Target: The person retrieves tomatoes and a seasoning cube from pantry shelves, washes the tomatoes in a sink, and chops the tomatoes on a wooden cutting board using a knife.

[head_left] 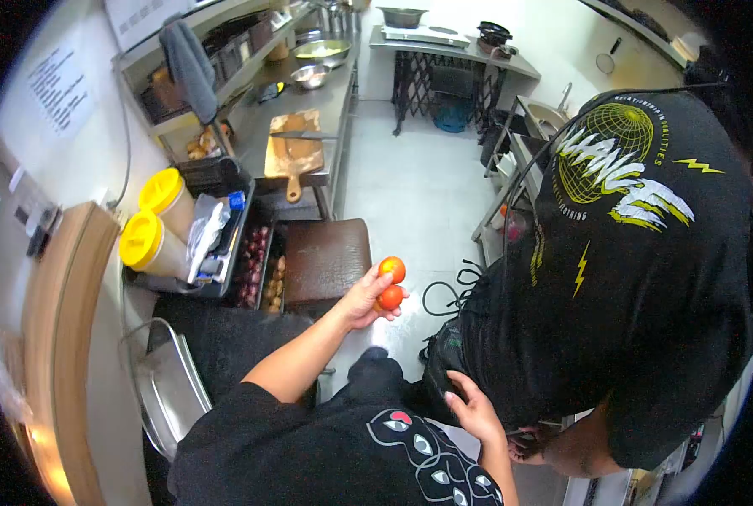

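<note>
left hand [371, 304] — extended forward, curled in grip | right hand [478, 413] — low, loosely spread

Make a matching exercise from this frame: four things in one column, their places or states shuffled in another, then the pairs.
Things:
1. tomatoes
2. knife
3. lids
4. towel

Places or states:
A. yellow, on the tubs
B. hanging, grey
C. held in the left hand
D. lying across the board

Pairs: 1-C, 2-D, 3-A, 4-B
</note>
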{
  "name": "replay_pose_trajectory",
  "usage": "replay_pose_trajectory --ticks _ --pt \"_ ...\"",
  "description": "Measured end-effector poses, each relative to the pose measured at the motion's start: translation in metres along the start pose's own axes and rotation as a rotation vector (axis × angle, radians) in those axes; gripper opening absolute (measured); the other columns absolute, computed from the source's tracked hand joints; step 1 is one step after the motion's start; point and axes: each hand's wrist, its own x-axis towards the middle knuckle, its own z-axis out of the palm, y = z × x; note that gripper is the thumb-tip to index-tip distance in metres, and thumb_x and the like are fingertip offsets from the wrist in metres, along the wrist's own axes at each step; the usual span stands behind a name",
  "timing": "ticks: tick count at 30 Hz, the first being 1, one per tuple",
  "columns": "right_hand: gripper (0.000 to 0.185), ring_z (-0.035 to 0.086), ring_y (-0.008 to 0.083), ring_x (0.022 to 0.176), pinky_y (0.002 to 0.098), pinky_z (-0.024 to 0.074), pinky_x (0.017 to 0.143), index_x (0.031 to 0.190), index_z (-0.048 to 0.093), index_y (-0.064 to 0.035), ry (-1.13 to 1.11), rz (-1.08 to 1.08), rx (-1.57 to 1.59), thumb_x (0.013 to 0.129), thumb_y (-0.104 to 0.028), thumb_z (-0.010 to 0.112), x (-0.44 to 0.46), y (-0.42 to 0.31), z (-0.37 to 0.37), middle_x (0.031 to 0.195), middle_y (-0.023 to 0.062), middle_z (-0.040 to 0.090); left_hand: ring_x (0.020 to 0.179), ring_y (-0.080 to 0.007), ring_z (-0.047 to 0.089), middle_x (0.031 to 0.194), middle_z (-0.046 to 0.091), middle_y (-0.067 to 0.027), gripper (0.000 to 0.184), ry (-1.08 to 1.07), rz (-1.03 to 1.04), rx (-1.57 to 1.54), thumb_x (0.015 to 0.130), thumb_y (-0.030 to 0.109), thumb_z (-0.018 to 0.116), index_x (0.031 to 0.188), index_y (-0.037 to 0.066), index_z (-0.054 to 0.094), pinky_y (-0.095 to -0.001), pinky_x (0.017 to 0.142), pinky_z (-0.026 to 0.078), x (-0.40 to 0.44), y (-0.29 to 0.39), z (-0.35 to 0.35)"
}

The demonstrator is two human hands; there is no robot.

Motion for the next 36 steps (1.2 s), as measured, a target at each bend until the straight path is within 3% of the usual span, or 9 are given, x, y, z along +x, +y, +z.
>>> replay_pose_trajectory --ticks 2,7,8,11,12,20,24,31,36 --pt "0.041 0.045 0.0220 0.118 0.0315 0.0329 0.101 0.127 0.044 -0.0006 0.021 0.190 0.246 0.087 -0.009 0.053 -0.002 -0.006 -0.006 0.128 0.0127 0.048 0.056 -0.0207 0.062 0.093 0.059 -0.0131 0.051 -0.049 -0.007 0.011 0.086 0.041 0.058 0.125 0.022 0.030 -0.0294 0.044 0.052 0.035 0.010 -0.002" --pt "0.047 0.039 0.0216 0.125 0.0303 0.0274 0.104 0.134 0.034 0.0022 0.042 0.301 0.413 0.092 -0.011 0.048 0.005 -0.004 -0.010 0.135 0.0148 0.042 0.057 -0.0199 0.061 0.093 0.059 -0.0134 0.055 -0.148 -0.096 0.069 0.084 0.045 0.059 0.125 0.022 0.030 -0.0292 0.045 0.052 0.133 0.045 -0.005" --pt "0.043 0.038 0.0248 0.127 0.0369 0.0286 0.105 0.132 0.039 0.0014 0.057 0.336 0.403 0.091 -0.010 0.046 0.009 -0.007 -0.009 0.137 0.0166 0.040 0.057 -0.0197 0.061 0.093 0.059 -0.0133 0.055 -0.173 -0.120 0.065 0.084 0.045 0.058 0.125 0.021 0.030 -0.0288 0.045 0.052 0.154 0.050 -0.006" --pt "0.040 0.054 0.0205 0.105 0.0314 0.0424 0.090 0.122 0.053 -0.0048 0.325 0.482 0.529 0.094 -0.033 0.046 0.022 -0.048 -0.001 0.118 0.0095 0.057 0.057 -0.0196 0.061 0.092 0.060 -0.0133 0.053 -0.237 -0.205 0.086 0.085 0.048 0.054 0.124 0.019 0.031 -0.0279 0.044 0.051 0.205 0.062 -0.013" --pt "0.040 0.044 0.0169 0.119 0.0271 0.0320 0.100 0.130 0.044 -0.0016 0.303 0.577 0.658 0.096 -0.021 0.044 0.028 -0.059 -0.004 0.129 0.0097 0.049 0.057 -0.0197 0.061 0.091 0.061 -0.0134 0.053 -0.262 -0.227 0.100 0.086 0.050 0.053 0.123 0.019 0.031 -0.0276 0.044 0.051 0.221 0.068 -0.014" --pt "0.040 0.053 0.0179 0.110 0.0288 0.0387 0.095 0.124 0.050 0.0012 0.577 0.649 0.754 0.095 -0.025 0.046 0.023 -0.001 0.034 0.121 0.0109 0.056 0.055 -0.0181 0.058 0.088 0.062 -0.0139 0.062 -0.263 -0.260 0.057 0.085 0.062 0.039 0.119 0.010 0.034 -0.0264 0.043 0.048 0.279 0.088 -0.053" --pt "0.041 0.053 0.0182 0.109 0.0289 0.0389 0.095 0.124 0.051 0.0016 0.598 0.550 0.616 0.095 -0.027 0.046 0.028 -0.022 0.025 0.118 0.0120 0.057 0.054 -0.0175 0.057 0.088 0.061 -0.0129 0.060 -0.270 -0.281 0.012 0.087 0.061 0.037 0.118 0.009 0.036 -0.0259 0.043 0.047 0.278 0.084 -0.058" --pt "0.044 0.053 0.0179 0.108 0.0285 0.0396 0.094 0.124 0.050 0.0009 0.596 0.555 0.521 0.095 -0.032 0.045 0.006 -0.007 0.018 0.118 0.0127 0.057 0.053 -0.0156 0.054 0.088 0.060 -0.0102 0.056 0.061 -0.220 0.017 0.086 0.061 0.040 0.115 0.014 0.041 -0.0243 0.043 0.045 0.274 0.099 -0.047" --pt "0.048 0.050 0.0229 0.111 0.0309 0.0359 0.097 0.123 0.050 0.0031 0.688 0.648 0.556 0.091 -0.033 0.051 -0.056 0.047 0.048 0.122 0.0148 0.054 0.048 -0.0172 0.055 0.087 0.060 -0.0114 0.049 0.256 -0.021 0.049 0.087 0.055 0.046 0.119 0.018 0.038 -0.0258 0.038 0.046 0.320 0.137 -0.102"
